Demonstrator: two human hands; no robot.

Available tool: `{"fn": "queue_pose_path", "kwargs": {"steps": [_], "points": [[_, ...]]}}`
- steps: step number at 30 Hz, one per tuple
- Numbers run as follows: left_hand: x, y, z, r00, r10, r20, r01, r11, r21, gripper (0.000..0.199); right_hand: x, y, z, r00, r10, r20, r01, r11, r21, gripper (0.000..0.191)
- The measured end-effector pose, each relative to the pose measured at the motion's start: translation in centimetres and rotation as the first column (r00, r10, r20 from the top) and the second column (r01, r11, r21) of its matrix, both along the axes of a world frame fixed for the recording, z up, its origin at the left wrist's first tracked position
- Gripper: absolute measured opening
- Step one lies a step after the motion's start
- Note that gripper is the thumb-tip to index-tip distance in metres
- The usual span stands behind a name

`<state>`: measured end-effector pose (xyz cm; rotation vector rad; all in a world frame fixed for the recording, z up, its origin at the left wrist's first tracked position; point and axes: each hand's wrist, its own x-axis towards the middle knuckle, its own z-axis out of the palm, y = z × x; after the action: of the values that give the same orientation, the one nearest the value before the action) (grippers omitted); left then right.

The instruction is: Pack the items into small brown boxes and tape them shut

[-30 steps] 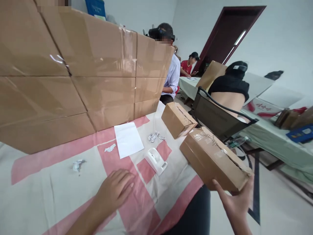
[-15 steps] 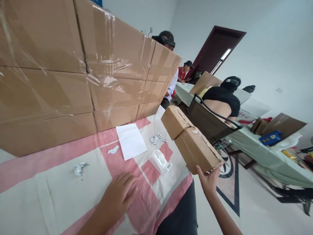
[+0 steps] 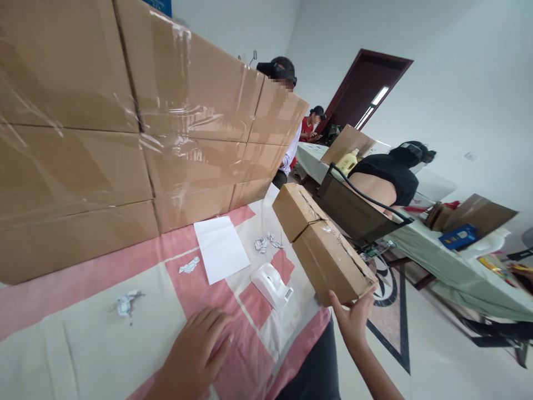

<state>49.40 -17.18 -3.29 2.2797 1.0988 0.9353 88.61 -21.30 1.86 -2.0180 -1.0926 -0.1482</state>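
Observation:
My left hand (image 3: 200, 344) rests palm down on the pink and white tablecloth (image 3: 250, 355), fingers stretched out and nothing in it. With thumb and fingers on either side, my right hand (image 3: 353, 316) grips the near end of a long cardboard box (image 3: 328, 261) at the table's right edge. The fingers' far ends are partly hidden by the box. A white tape dispenser (image 3: 270, 286) stands between my hands. Beyond it lie a blank sheet of white paper (image 3: 220, 250) and crumpled scraps of paper (image 3: 268, 242).
A wall of taped cardboard boxes (image 3: 195, 122) lines the table's far left side. More crumpled paper (image 3: 127, 303) lies at left. Right of the table are a folding chair (image 3: 353, 214), a seated person in black (image 3: 383, 178) and a long table with a green cloth (image 3: 449, 266).
The view has shifted slightly. Both hands stay in nearly the same places, the left flat on the cloth, the right at the box. The person in black has moved their head.

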Motion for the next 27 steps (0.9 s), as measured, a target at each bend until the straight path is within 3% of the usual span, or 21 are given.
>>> {"fn": "queue_pose_path", "kwargs": {"steps": [5, 9, 18, 27], "points": [[0.0, 0.1, -0.3, 1.0, 0.002, 0.008, -0.002, 1.0, 0.025, 0.017, 0.6, 0.6, 0.2, 1.0, 0.011, -0.027, -0.012, 0.999, -0.04, 0.136], [0.1, 0.1, 0.0, 1.0, 0.001, -0.01, -0.001, 1.0, 0.007, 0.016, 1.1, 2.6, -0.5, 0.997, 0.052, 0.05, -0.053, 0.999, 0.002, 0.136], [0.3, 0.2, 1.7, 0.999, -0.011, -0.036, 0.01, 1.0, -0.028, 0.016, 2.3, 10.5, -1.1, 0.993, 0.097, 0.06, -0.094, 0.994, -0.06, 0.137], [0.3, 0.2, 1.8, 0.999, -0.015, -0.051, 0.014, 1.0, -0.013, 0.016, 5.0, 18.3, -1.9, 0.971, 0.22, 0.097, -0.21, 0.972, -0.104, 0.132]]}}
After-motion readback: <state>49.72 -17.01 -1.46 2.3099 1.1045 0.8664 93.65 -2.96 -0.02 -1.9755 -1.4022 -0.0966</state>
